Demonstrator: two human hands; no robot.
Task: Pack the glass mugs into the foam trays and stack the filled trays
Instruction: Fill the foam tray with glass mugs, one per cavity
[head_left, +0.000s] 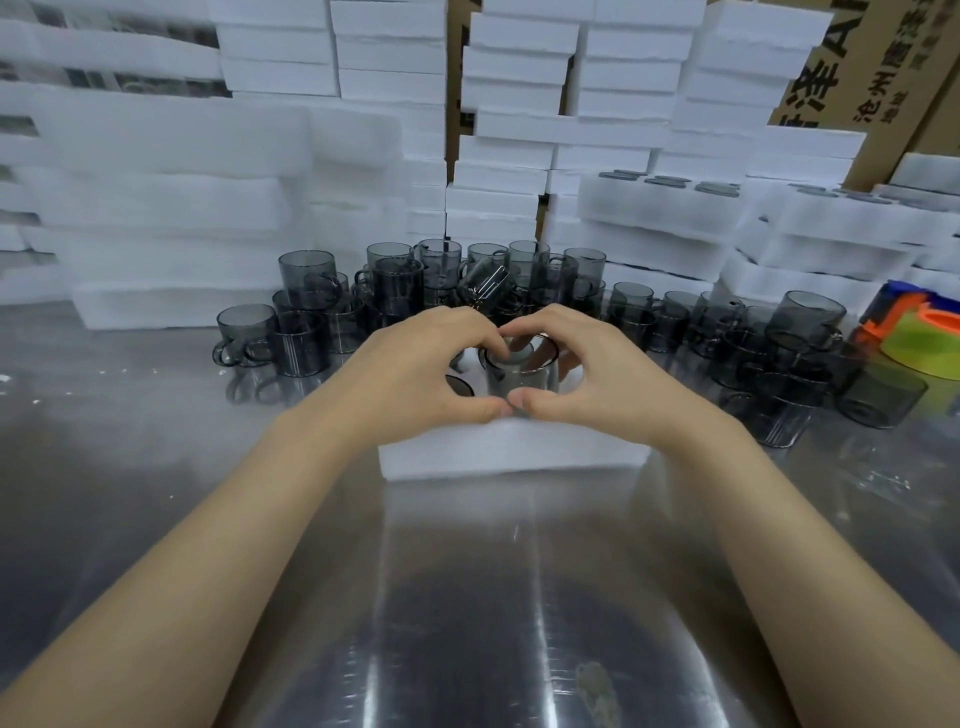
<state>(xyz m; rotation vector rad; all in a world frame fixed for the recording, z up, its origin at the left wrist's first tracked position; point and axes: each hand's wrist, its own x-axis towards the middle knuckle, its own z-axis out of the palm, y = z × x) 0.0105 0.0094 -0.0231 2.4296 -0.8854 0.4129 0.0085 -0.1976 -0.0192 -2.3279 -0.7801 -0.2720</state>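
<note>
- Mug (521, 376) stands upright on the foam tray (514, 452), mid table (467, 597), looks like it's going into a pocket
- left hand (415, 369) and right hand (589, 366) both curl round it, fingers at the rim, thumbs nearly meeting in front
- imo press straight down, even pressure, no twisting
- loose mugs (395, 291) wait just behind the tray

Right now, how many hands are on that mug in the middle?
2. The left hand curls round the mug from its left, the right hand from its right; thumb tips nearly touch in front.
</note>
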